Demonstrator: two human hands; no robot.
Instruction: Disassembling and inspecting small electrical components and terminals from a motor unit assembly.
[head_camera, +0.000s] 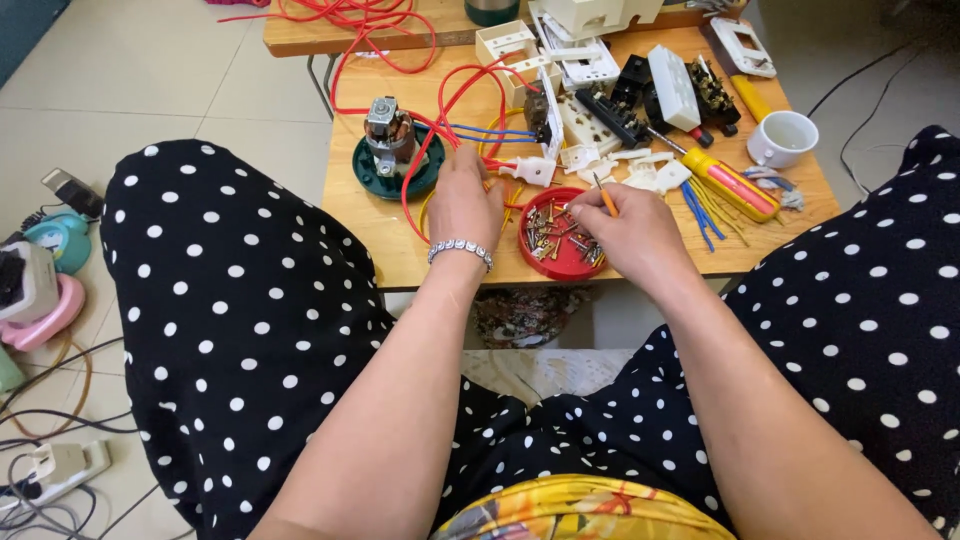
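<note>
- Your right hand (632, 235) rests at the right rim of the shallow round red plastic dish (561, 246), its grip closed on a thin orange-handled tool (604, 198) that stands tilted up between your fingers.
- That dish sits near the front edge of the low wooden counter (375, 235), between your two hands, and holds a loose heap of small metal screws (556, 232).
- Your left hand (464, 205) lies palm down on the counter just left of the dish, over a loop of red insulated wire (412, 185). I cannot tell whether its fingers grip anything. A silver beaded bracelet (460, 250) circles that wrist.
- Just beyond your left hand stands a small copper-wound motor on a round dark green base (394, 150); blue wires (490, 131) run from near it toward a white plastic connector (528, 171).
- To the right of your right hand lies a yellow-and-red-handled screwdriver (732, 183), with blue and yellow wire offcuts (703, 212) beside it.
- Farther back sit black and white socket and switch parts (640, 95) and a white ceramic cup (782, 138).
- Your knees in black white-dotted fabric (240, 300) flank the counter.
</note>
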